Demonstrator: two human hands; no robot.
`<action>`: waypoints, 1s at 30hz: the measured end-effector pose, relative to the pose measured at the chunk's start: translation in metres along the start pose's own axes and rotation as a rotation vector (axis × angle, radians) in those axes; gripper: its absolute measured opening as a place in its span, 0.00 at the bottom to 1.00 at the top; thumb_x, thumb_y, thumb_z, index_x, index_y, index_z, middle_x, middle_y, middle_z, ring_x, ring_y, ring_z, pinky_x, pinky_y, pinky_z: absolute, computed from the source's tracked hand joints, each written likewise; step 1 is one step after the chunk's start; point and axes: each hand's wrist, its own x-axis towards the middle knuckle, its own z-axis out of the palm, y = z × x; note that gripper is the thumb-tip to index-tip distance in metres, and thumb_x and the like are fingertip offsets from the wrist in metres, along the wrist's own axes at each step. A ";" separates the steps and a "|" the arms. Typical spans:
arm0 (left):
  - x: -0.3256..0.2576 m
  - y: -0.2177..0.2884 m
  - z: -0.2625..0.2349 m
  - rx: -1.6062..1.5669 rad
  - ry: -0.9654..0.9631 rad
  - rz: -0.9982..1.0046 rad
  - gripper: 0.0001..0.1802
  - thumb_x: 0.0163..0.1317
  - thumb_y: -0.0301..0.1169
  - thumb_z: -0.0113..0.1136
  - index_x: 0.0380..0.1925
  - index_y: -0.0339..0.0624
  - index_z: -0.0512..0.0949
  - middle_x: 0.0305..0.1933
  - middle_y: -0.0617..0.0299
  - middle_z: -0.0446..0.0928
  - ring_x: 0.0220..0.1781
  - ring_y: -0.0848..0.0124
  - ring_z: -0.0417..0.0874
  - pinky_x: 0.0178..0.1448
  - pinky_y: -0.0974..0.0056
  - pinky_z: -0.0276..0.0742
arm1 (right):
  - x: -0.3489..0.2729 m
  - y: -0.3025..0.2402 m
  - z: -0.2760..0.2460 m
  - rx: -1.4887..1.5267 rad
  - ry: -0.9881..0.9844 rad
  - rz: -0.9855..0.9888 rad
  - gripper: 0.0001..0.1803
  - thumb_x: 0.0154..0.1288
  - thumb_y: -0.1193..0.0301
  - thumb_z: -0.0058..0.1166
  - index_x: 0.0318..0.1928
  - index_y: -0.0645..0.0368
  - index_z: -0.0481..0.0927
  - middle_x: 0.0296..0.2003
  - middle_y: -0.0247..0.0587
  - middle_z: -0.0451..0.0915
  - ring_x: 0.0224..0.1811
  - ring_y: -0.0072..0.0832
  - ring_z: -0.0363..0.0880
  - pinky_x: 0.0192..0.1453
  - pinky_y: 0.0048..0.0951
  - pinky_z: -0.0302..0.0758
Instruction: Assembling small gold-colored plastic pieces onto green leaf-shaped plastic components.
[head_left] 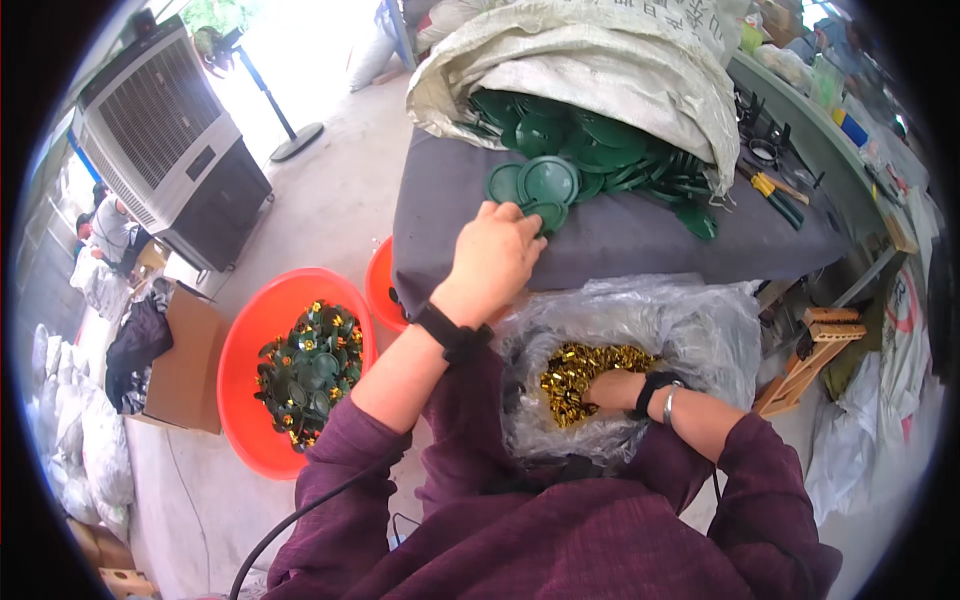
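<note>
My left hand (497,252) reaches to the table's front edge, its fingers closed on the rim of a small green plastic disc (547,215). More green discs (548,181) lie beside it, spilling from the mouth of a white woven sack (600,75). Lower down, my right hand (614,388) is sunk into a heap of shiny gold metal-looking pieces (570,375), so its fingers are hidden. Clear plastic sheeting (690,325) lines the container around the gold pieces.
An orange-red basin (245,400) on the floor holds green discs with gold parts; another basin (381,285) is partly behind my left arm. Pliers (775,197) lie on the grey-covered table (440,220). An air cooler (165,140), a cardboard box (185,360) and a wooden stool (815,360) stand around.
</note>
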 end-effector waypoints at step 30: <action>-0.114 0.079 0.021 -1.041 -0.007 -0.689 0.05 0.53 0.22 0.56 0.31 0.33 0.76 0.21 0.51 0.75 0.23 0.71 0.78 0.29 0.64 0.72 | -0.063 -0.086 -0.102 1.056 1.031 -0.021 0.19 0.58 0.82 0.57 0.51 0.64 0.75 0.39 0.33 0.77 0.41 0.19 0.77 0.45 0.21 0.76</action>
